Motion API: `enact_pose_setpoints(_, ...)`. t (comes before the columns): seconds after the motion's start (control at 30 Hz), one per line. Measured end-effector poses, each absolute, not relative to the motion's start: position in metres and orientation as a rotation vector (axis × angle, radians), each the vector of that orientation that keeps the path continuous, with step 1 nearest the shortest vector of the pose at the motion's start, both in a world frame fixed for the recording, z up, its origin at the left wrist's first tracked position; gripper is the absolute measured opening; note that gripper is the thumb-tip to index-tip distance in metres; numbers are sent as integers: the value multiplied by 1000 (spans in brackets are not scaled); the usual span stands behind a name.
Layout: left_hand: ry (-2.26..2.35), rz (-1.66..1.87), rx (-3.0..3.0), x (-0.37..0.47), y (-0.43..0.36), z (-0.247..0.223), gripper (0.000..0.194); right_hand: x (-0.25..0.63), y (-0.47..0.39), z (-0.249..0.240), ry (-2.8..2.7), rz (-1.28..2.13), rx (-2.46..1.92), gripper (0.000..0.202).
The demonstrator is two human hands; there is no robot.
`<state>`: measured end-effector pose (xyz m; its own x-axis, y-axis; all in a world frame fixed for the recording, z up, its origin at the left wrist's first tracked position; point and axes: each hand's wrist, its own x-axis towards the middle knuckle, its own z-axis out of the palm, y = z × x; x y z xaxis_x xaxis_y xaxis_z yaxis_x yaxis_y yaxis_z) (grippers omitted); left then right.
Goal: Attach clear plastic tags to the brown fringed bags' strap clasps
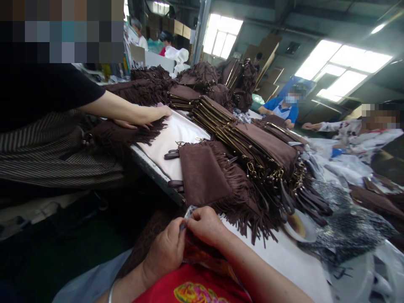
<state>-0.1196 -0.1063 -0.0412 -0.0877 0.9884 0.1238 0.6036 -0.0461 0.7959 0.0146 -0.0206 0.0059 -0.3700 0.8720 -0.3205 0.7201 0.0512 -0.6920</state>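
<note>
My left hand [167, 248] and my right hand [206, 225] meet low in the middle, just in front of the table edge. Their fingertips pinch a small shiny, see-through piece [190, 210], which looks like plastic; most of it is hidden by my fingers. Right beyond them lies a brown fringed bag [202, 174], flat on the white tabletop, with dark strap loops [172, 155] sticking out on its left side. More brown fringe spreads out to the right of the bag, close to my right hand.
Stacked brown bags [265, 141] with gold zippers and clasps fill the table's middle. A white bowl [299, 227] and crinkled silvery plastic [344, 223] are at right. On the left, a co-worker's arm [135, 111] reaches over the table. Other people work beyond.
</note>
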Motion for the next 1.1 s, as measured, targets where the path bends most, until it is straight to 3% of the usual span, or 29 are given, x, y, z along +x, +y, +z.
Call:
enact_pose_setpoints(0.2,1714,1028,1342,-117,-100,-30,20,26,-32,5,-2052,1354,-1593,24)
enact_pose_setpoints(0.57,1183,949,452,-110,-95,-11,38,35,-50,-19,-1645,1442,-1587,21)
enact_pose_setpoints(0.73,924,896,195,-114,-97,-20,31,33,-54,-15,-1573,1506,-1540,19)
enact_pose_setpoints(0.9,866,814,93,-114,-97,-23,28,31,-56,-18,-1511,1502,-1548,14)
enact_pose_setpoints(1.1,1124,761,528,-108,-100,-11,50,26,-52,-24,-1279,1736,-1521,10)
